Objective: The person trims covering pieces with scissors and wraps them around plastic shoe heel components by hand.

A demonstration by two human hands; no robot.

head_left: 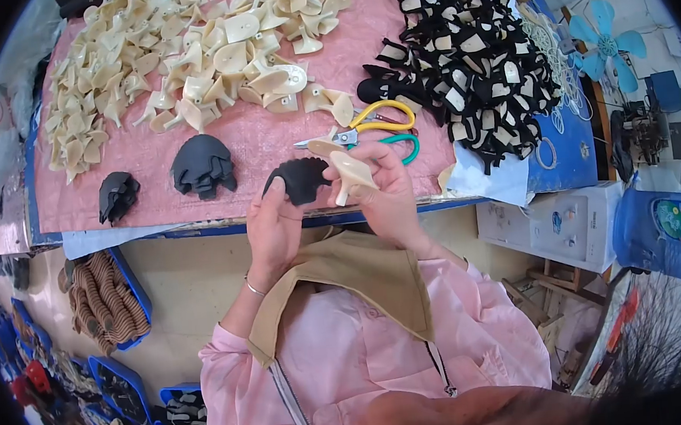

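My left hand (273,225) pinches a black cut piece with a scalloped edge (302,180) between thumb and fingers. Close beside it, my right hand (390,196) grips a cream plastic shoe heel (355,174), its narrow tip pointing down. The black piece and the heel nearly meet; whether they touch I cannot tell. Just behind my right hand lie yellow-handled scissors (383,116) and a green-handled tool (409,148), partly hidden. On the pink sheet to the left sit a larger stack of black pieces (203,166) and a smaller one (118,196).
Bare cream heels (230,56) are heaped across the back of the pink-covered table (148,140). A pile of black-covered heels (469,63) fills the right side, near white cord (558,64). A fan (608,45) and a blue bucket (658,229) stand at right; blue crates (121,389) at lower left.
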